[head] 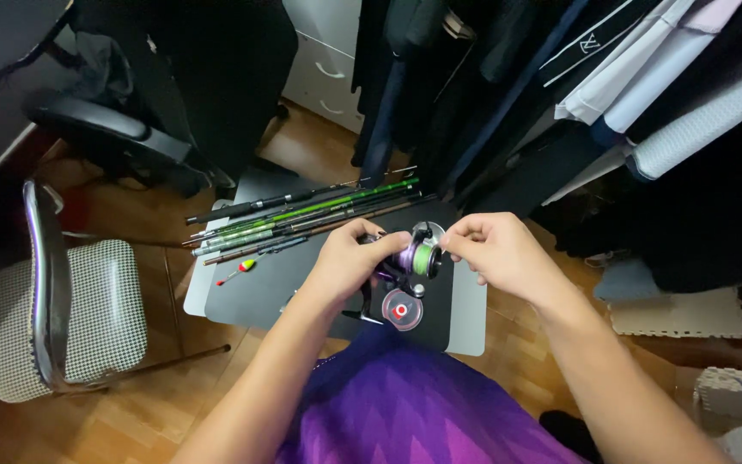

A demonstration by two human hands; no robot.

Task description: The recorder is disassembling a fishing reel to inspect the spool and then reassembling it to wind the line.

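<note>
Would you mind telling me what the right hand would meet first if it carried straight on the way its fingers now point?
The right hand points leftward, fingers pinched at the reel's green line spool. It would likely meet that spool first, then the left hand beyond, though depth is uncertain.

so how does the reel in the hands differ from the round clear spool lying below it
The reel is held up by the left hand, with the right hand pinching at its front; the clear spool lies flat on the dark mat, untouched. The reel's middle looks purple and green; the clear spool's is red. Both are round.
</note>
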